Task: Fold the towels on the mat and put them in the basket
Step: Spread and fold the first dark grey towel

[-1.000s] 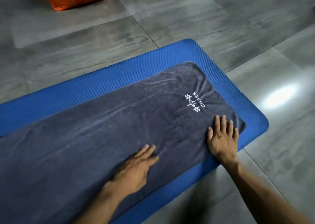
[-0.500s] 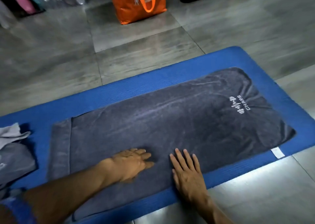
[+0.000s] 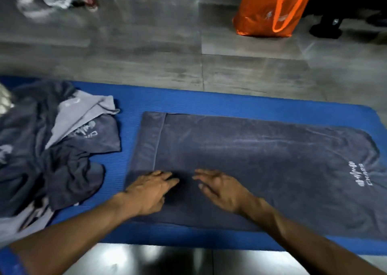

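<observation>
Where towels pile [image 3: 52,149] left, orange bag [image 3: 270,8] beyond mat [image 3: 209,100].

Both forearms are reaching in from the bottom corners of the frame, converging at lower centre. Left hand [image 3: 149,193] is lying palm down, fingers extended, pointing right. Right hand [image 3: 222,187] is lying palm down, fingers spread, pointing left. Fingertips are sitting near each other, not touching.

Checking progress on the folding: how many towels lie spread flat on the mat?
1: the dark grey towel under both hands. A crumpled towel heap lies left; its count is unclear.
</observation>
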### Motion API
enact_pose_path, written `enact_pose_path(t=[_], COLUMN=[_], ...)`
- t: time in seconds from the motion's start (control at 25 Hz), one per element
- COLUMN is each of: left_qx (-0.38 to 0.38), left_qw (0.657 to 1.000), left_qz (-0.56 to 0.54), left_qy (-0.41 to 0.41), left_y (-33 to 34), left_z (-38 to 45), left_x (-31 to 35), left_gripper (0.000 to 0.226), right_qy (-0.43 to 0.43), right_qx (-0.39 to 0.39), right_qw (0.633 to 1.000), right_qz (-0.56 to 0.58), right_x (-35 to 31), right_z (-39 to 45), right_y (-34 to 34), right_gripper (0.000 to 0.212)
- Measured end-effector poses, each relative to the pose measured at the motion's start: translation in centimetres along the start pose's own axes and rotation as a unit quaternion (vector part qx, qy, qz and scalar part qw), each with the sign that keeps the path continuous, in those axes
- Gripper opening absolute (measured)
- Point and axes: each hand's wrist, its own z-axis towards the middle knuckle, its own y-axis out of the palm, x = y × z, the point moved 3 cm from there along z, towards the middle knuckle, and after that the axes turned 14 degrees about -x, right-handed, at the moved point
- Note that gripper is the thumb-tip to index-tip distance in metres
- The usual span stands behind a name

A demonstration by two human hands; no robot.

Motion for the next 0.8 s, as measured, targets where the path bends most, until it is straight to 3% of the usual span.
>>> enact_pose_path(t=[0.12, 0.32, 0.4, 0.48, 0.56, 0.68, 0.8], left_qx=[0.060, 0.115, 0.170, 0.176, 0.141, 0.160, 0.166], left_qw=[0.998, 0.982, 0.963, 0.950, 0.961, 0.955, 0.955], left_qz=[-0.026, -0.151, -0.192, -0.220, -0.194, -0.184, -0.153], left_qy=[0.009, -0.024, -0.079, -0.135, -0.136, -0.168, -0.191], left_y=[2.5, 6.0, 6.4, 7.9, 10.6, 13.7, 13.9], left_z=[-3.0, -2.7, -1.2, 0.6, 2.3, 3.1, 3.4], left_x=[-2.6, -7.4, -8.6, -9.4, -8.5, -6.7, -6.0], left_gripper=[0.063, 0.039, 0.050, 0.073, 0.076, 0.054, 0.057], right_qy=[-0.014, -0.029, -0.055, -0.127, -0.188, -0.166, -0.111], right_qx=[-0.043, -0.074, -0.077, -0.077, -0.047, 0.007, -0.010], right_qw=[0.999, 0.996, 0.991, 0.973, 0.943, 0.944, 0.957], right_qz=[-0.020, -0.051, -0.090, -0.175, -0.269, -0.283, -0.268], right_x=[-2.6, -2.8, -2.7, -2.7, -3.2, -5.6, -6.0], right_z=[3.3, 6.9, 8.3, 10.9, 14.2, 19.4, 24.0], right_y=[-1.2, -0.5, 0.0, 0.5, 1.0, 1.3, 2.2], right_gripper=[0.096, 0.080, 0.074, 0.058, 0.052, 0.058, 0.063])
